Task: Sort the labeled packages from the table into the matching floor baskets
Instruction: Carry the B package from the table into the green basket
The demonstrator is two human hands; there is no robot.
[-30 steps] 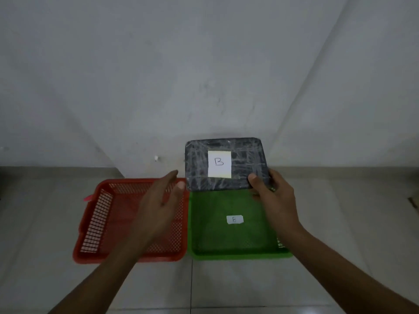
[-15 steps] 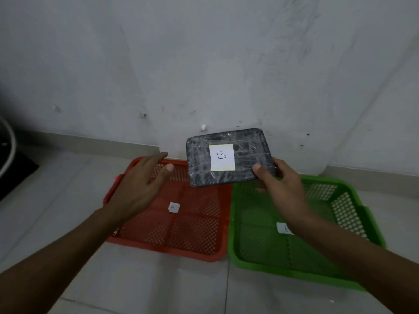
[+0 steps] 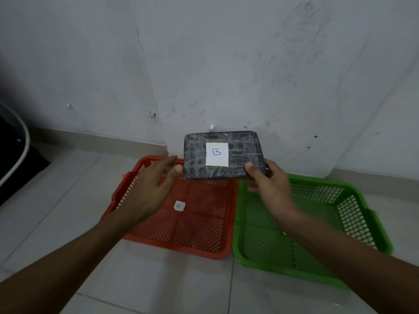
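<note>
One right hand point(image 3: 269, 186) grips package point(image 3: 223, 155), outstretched.

Below my arms, the pale tiled floor point(image 3: 56, 200) carries a red basket point(image 3: 192, 232) touching a green basket point(image 3: 362, 225) beside it.

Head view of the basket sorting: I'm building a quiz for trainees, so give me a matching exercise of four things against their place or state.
Things:
1. black package
2. red basket
3. green basket
4. left hand

Places or states:
a. open, fingers spread above the red basket
b. on the floor, right of the other basket
c. gripped at its near right corner, label B facing up
d. holds a small tag marked A

Pairs: 1-c, 2-d, 3-b, 4-a. The right hand does the gripping.
</note>
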